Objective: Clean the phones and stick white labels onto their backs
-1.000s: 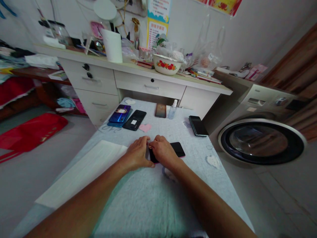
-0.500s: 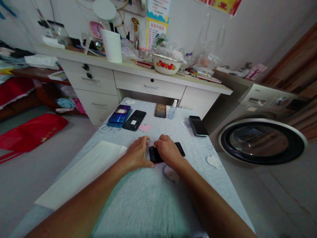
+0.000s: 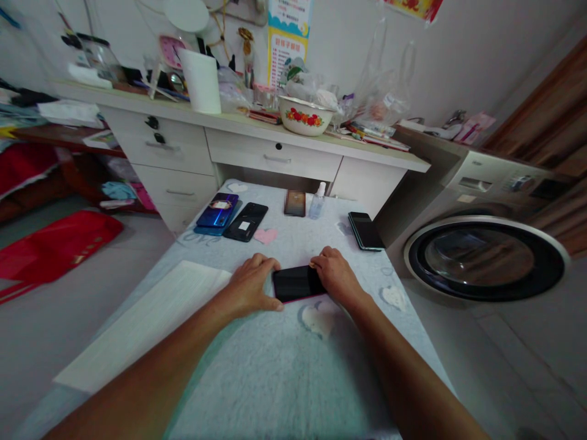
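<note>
A black phone with a pinkish edge [image 3: 296, 283] lies flat on the cloth-covered table, screen up. At its left end is my left hand [image 3: 254, 284], thumb and fingers spread around the corners and touching the edge. My right hand [image 3: 337, 276] rests over the phone's right end, fingers closed on something small and tan that I cannot make out. Beyond the hands lie a black phone with a white label [image 3: 246, 222], blue phones [image 3: 217, 211], a small brown card-like item [image 3: 295, 203] and a clear spray bottle [image 3: 317, 201].
Dark stacked phones [image 3: 365, 231] lie at the table's right edge. A long whitish sheet [image 3: 142, 327] lies left, beneath my left forearm. Behind the table stands a white desk [image 3: 275, 157] with a flowered bowl [image 3: 306, 116]; a washing machine [image 3: 486, 250] stands right.
My right hand has moved right along the phone, from its middle to its right end, uncovering more of the screen. My left hand stays at the left end. The view has shifted slightly.
</note>
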The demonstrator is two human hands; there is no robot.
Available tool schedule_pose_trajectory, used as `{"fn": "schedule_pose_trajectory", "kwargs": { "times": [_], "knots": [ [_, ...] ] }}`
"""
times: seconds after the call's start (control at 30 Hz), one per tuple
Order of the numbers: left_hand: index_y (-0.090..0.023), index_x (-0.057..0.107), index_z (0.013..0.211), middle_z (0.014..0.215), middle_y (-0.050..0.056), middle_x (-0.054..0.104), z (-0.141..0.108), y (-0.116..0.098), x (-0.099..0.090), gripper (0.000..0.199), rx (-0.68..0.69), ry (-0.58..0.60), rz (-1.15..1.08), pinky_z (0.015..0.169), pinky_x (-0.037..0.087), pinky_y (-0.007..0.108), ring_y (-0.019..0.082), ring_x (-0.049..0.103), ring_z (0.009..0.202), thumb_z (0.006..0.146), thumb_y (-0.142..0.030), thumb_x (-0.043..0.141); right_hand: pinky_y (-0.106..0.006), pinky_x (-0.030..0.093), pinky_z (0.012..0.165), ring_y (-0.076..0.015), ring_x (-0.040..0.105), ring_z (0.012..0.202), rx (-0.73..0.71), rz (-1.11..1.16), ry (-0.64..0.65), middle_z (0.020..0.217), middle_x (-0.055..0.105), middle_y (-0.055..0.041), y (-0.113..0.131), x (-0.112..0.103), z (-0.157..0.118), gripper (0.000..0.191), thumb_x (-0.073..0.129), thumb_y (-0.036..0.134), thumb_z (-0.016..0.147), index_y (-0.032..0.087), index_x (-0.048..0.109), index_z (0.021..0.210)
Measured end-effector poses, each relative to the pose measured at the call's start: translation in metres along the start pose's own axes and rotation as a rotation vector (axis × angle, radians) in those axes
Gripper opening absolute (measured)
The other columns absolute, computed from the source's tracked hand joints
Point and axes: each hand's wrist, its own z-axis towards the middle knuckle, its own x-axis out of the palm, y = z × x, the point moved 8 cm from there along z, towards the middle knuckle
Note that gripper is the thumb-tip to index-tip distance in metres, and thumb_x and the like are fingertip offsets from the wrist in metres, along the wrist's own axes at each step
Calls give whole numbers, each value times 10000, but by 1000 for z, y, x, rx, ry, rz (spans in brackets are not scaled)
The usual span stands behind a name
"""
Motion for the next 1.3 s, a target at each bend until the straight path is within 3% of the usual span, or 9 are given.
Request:
{"fn": "schedule_pose_trajectory", "kwargs": {
  "times": [0.57, 1.03, 1.3],
  "knots": [
    [-202, 528, 1075, 1098, 69, 491, 3, 2, 2, 665, 0, -19, -21, 866, 421, 368, 279, 507, 1033, 514, -444, 789, -266, 340, 785, -186, 511, 852, 149, -37, -8, 840, 576, -75, -45, -5, -11, 272, 458, 214, 942, 180, 720, 877],
    [-208, 527, 1060, 1085, 64, 493, 1, 2, 1, 666, -11, -11, -2, 855, 423, 361, 280, 507, 1032, 506, -469, 789, -260, 352, 802, -181, 497, 891, 200, 27, -57, 890, 569, -83, -29, -7, -19, 277, 443, 221, 950, 172, 706, 878],
    [-214, 509, 1050, 1082, 62, 489, 2, 4, 2, 662, -12, -25, 6, 848, 426, 361, 276, 510, 1018, 506, -470, 788, -260, 374, 817, -181, 497, 910, 121, 91, -36, 900, 577, -80, 3, -1, -14, 255, 456, 198, 939, 183, 710, 923]
  ]
}}
